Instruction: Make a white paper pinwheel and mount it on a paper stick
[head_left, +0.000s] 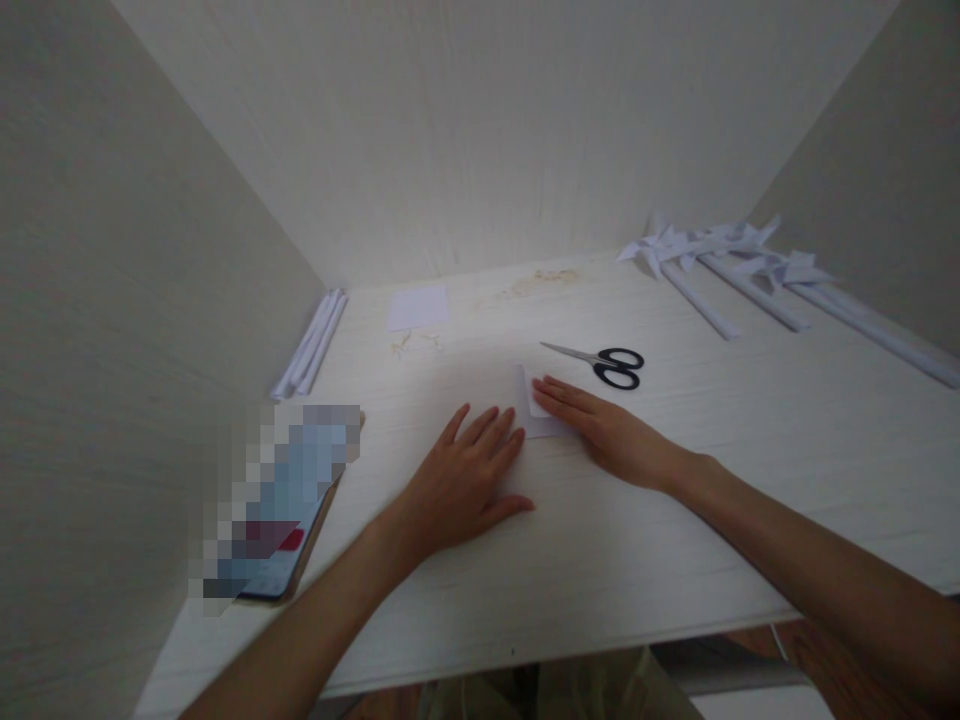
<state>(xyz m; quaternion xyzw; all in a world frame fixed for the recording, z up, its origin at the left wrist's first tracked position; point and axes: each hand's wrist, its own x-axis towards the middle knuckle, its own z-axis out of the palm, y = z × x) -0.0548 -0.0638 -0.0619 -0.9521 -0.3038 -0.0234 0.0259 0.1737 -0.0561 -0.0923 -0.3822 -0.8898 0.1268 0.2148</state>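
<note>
Near scissors [598, 359], folded white paper [535, 407]

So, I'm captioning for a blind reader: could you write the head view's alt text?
A person's right hand lies on folded white paper on a white table, the left hand open beside it. Scissors lie beyond; a phone and paper rolls are at left, pinwheel-like paper shapes on sticks at right.

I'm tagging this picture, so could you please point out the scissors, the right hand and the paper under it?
Scissors [599, 360]: head view, where blades meet handles.
Right hand [611, 430]: head view, back of the hand.
Paper [544, 428]: head view, its near strip.
</note>
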